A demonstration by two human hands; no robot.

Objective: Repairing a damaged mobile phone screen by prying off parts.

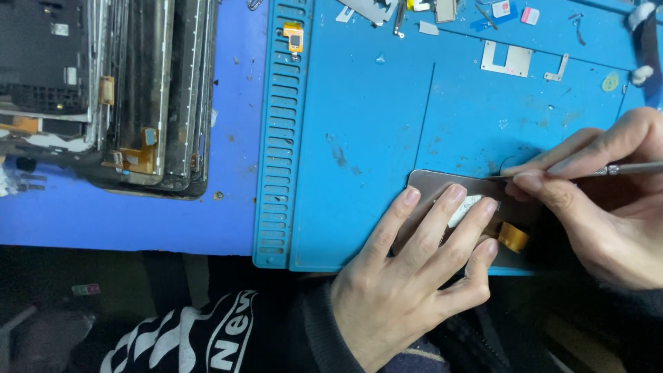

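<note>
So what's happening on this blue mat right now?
A person presses the left hand flat on a thin rose-coloured panel lying on the blue work mat. The right hand holds a slim metal tool with its tip at the panel's upper edge. An orange ribbon cable shows beside the fingers. A stack of stripped phone frames sits to the left, small metal parts at the top.
</note>
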